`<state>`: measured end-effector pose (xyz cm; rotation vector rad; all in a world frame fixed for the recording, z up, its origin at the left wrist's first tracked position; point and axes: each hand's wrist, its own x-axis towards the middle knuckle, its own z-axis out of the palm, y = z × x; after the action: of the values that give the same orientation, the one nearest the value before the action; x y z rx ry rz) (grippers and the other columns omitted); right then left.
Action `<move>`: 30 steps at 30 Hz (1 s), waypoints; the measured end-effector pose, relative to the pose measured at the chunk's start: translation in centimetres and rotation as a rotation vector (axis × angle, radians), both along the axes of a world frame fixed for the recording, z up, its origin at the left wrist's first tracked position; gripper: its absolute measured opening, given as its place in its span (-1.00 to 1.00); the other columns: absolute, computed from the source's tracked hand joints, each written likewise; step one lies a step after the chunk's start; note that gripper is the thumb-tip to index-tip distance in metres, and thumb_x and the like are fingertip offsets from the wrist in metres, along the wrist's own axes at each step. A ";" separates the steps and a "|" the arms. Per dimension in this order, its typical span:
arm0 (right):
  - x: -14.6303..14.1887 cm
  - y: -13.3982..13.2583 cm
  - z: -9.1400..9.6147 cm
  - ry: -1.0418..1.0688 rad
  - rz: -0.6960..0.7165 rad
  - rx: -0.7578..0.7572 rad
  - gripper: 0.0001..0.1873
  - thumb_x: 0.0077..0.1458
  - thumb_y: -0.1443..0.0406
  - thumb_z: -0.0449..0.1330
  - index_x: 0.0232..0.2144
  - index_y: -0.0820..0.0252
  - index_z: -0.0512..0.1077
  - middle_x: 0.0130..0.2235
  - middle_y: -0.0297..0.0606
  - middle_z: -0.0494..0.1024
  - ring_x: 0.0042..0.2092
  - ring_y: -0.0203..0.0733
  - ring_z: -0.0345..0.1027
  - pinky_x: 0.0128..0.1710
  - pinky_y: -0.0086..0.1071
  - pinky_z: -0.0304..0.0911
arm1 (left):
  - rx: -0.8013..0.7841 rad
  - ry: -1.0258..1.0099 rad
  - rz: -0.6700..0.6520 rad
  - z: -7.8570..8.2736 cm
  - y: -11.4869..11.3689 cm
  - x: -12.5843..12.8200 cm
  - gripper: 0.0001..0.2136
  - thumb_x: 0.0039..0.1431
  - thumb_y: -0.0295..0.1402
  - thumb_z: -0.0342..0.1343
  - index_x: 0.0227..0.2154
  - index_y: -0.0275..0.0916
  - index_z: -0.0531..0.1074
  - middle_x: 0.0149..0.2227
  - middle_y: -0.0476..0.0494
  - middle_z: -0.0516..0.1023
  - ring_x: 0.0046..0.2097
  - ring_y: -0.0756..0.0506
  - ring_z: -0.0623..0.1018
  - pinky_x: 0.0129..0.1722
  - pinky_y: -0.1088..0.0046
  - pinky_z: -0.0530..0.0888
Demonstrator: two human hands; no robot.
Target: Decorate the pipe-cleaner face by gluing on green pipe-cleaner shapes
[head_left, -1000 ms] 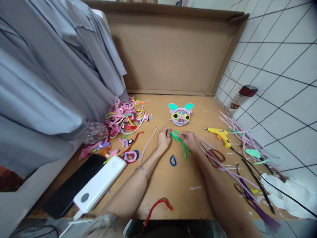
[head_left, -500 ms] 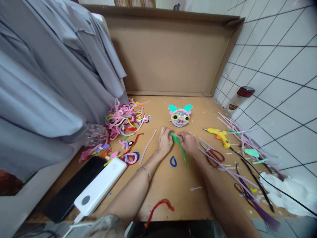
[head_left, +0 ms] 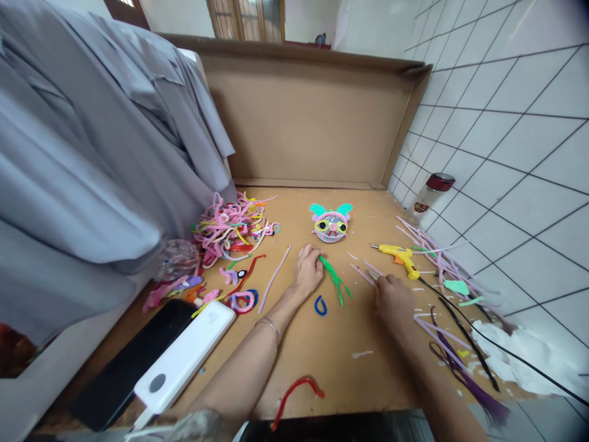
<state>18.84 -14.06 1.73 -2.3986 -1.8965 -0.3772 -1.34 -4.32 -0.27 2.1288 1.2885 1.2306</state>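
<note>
My left hand (head_left: 309, 269) is closed on one end of a bundle of green pipe cleaners (head_left: 334, 279), whose loose strands fan out toward the right and front. Over the scissors (head_left: 371, 274), my right hand (head_left: 394, 302) is closed; only the blade tips show past its fingers, and the handles are hidden. A small blue loop (head_left: 321, 306) lies on the table just in front of my left hand. Beyond both hands stands a round animal-face craft (head_left: 331, 227) with teal ears and yellow-ringed eyes.
On the left are a tangled heap of pipe cleaners (head_left: 227, 224), a white power bank (head_left: 186, 356) and a black phone (head_left: 133, 362). A yellow glue gun (head_left: 399, 258) with a black cord lies right, near lilac pipe cleaners (head_left: 432, 261). A red strip (head_left: 297, 390) is in front.
My right hand has left the green pipe cleaners and moved right, onto the scissors. My left hand keeps its hold on the green bundle. The whole view has tilted up slightly.
</note>
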 end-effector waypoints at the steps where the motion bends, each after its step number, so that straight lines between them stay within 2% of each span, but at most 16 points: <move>1: 0.1 0.2 -0.3 0.006 -0.019 -0.005 -0.79 0.23 0.34 0.04 -0.32 0.26 0.48 -0.26 -0.12 0.51 -0.25 -0.12 0.36 -0.37 -0.33 0.02 | 0.007 0.025 -0.021 0.0 0.0 0.0 -0.67 -0.01 -0.63 -0.07 -0.28 -0.20 0.50 -0.16 -0.15 0.50 -0.06 -0.12 0.42 -0.03 0.32 0.36; 4: 0.3 0.7 -0.7 -0.014 -0.064 -0.005 -0.79 0.23 0.36 0.04 -0.28 0.28 0.48 -0.25 -0.10 0.51 -0.27 -0.11 0.38 -0.40 -0.33 0.00 | 0.015 0.139 -0.101 0.0 0.0 -0.1 -0.56 -0.10 -0.65 -0.04 -0.17 -0.18 0.50 -0.05 -0.12 0.52 0.02 -0.16 0.37 0.02 0.25 0.29; 6: 0.2 0.8 -0.6 -0.051 -0.083 -0.005 -0.79 0.22 0.38 0.03 -0.26 0.30 0.47 -0.25 -0.06 0.51 -0.25 -0.08 0.38 -0.40 -0.33 0.00 | -0.007 0.219 -0.149 0.0 0.0 -0.1 -0.54 -0.09 -0.65 -0.04 -0.13 -0.15 0.49 -0.04 -0.11 0.53 0.06 -0.17 0.34 0.03 0.20 0.24; 9: -0.4 1.0 0.1 -0.077 -0.054 0.025 -0.77 0.22 0.39 0.02 -0.26 0.33 0.48 -0.25 -0.02 0.51 -0.21 -0.04 0.37 -0.37 -0.32 0.01 | -0.075 0.301 -0.165 0.0 0.0 0.0 -0.65 -0.01 -0.61 -0.04 -0.25 -0.15 0.52 -0.16 -0.12 0.56 0.00 -0.16 0.38 0.01 0.20 0.21; 12: -1.9 1.9 1.0 0.042 0.055 0.083 -0.74 0.24 0.32 0.01 -0.34 0.28 0.48 -0.27 -0.07 0.52 -0.23 -0.08 0.36 -0.34 -0.33 0.02 | -0.124 0.342 -0.100 0.1 -0.1 0.1 -0.75 0.05 -0.57 -0.04 -0.36 -0.18 0.51 -0.23 -0.13 0.55 -0.09 -0.14 0.39 -0.03 0.23 0.22; 16: -5.4 4.7 1.8 0.329 0.323 0.098 -0.73 0.24 0.27 0.01 -0.39 0.19 0.47 -0.33 -0.19 0.53 -0.24 -0.18 0.35 -0.26 -0.39 0.07 | -0.149 0.354 0.027 0.6 -0.2 -0.1 -0.76 0.13 -0.53 -0.07 -0.33 -0.18 0.50 -0.22 -0.15 0.53 -0.10 -0.15 0.40 -0.07 0.25 0.21; 17: -6.2 5.4 1.9 0.365 0.352 0.091 -0.72 0.24 0.29 -0.01 -0.38 0.19 0.47 -0.32 -0.21 0.54 -0.24 -0.19 0.35 -0.25 -0.40 0.07 | -0.155 0.357 0.058 0.6 -0.2 -0.1 -0.76 0.14 -0.52 -0.07 -0.31 -0.18 0.50 -0.21 -0.16 0.53 -0.09 -0.15 0.40 -0.07 0.25 0.21; 20: -7.3 6.9 1.9 0.326 0.291 0.142 -0.72 0.24 0.32 -0.04 -0.35 0.22 0.47 -0.27 -0.15 0.53 -0.20 -0.16 0.33 -0.22 -0.38 0.05 | -0.179 0.367 0.118 0.8 -0.1 -0.4 -0.76 0.14 -0.50 -0.06 -0.27 -0.18 0.50 -0.18 -0.17 0.53 -0.07 -0.17 0.41 -0.08 0.26 0.22; 22: -6.4 7.2 1.9 0.259 0.234 0.177 -0.71 0.25 0.32 -0.05 -0.30 0.24 0.47 -0.23 -0.11 0.53 -0.17 -0.13 0.32 -0.20 -0.35 0.04 | -0.194 0.370 0.123 0.7 0.0 -0.4 -0.75 0.13 -0.52 -0.05 -0.26 -0.17 0.51 -0.17 -0.16 0.54 -0.07 -0.16 0.41 -0.08 0.26 0.22; 24: -4.1 6.8 1.8 0.177 0.132 0.171 -0.72 0.23 0.32 -0.03 -0.27 0.27 0.48 -0.21 -0.06 0.52 -0.16 -0.09 0.32 -0.20 -0.32 0.04 | -0.192 0.365 0.113 0.5 0.1 -0.4 -0.73 0.13 -0.55 -0.07 -0.26 -0.17 0.51 -0.18 -0.16 0.54 -0.08 -0.16 0.42 -0.09 0.26 0.22; 26: -1.0 5.9 1.8 0.036 -0.069 0.173 -0.71 0.19 0.33 -0.01 -0.21 0.38 0.46 -0.18 0.10 0.49 -0.17 0.01 0.32 -0.23 -0.25 0.05 | -0.178 0.351 0.102 0.2 0.2 -0.4 -0.70 0.12 -0.58 -0.09 -0.28 -0.18 0.52 -0.18 -0.18 0.55 -0.09 -0.17 0.42 -0.10 0.25 0.23; 28: 2.0 5.0 1.7 -0.086 -0.212 0.194 -0.67 0.18 0.33 -0.01 -0.17 0.50 0.44 -0.16 0.23 0.46 -0.15 0.12 0.32 -0.24 -0.19 0.07 | -0.165 0.331 0.097 0.0 0.3 -0.3 -0.69 0.10 -0.60 -0.09 -0.29 -0.18 0.52 -0.19 -0.19 0.54 -0.10 -0.18 0.42 -0.11 0.24 0.24; 30: 4.4 4.4 1.6 -0.177 -0.261 0.198 -0.64 0.18 0.34 -0.03 -0.16 0.58 0.42 -0.18 0.28 0.45 -0.13 0.20 0.33 -0.24 -0.14 0.09 | -0.160 0.310 0.100 -0.1 0.3 -0.3 -0.69 0.08 -0.61 -0.08 -0.30 -0.18 0.52 -0.20 -0.19 0.54 -0.10 -0.19 0.43 -0.13 0.24 0.24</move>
<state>23.19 -9.70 3.33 -2.5508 -1.5180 -0.7775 -1.63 -4.02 -0.37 2.2210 1.5806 0.8208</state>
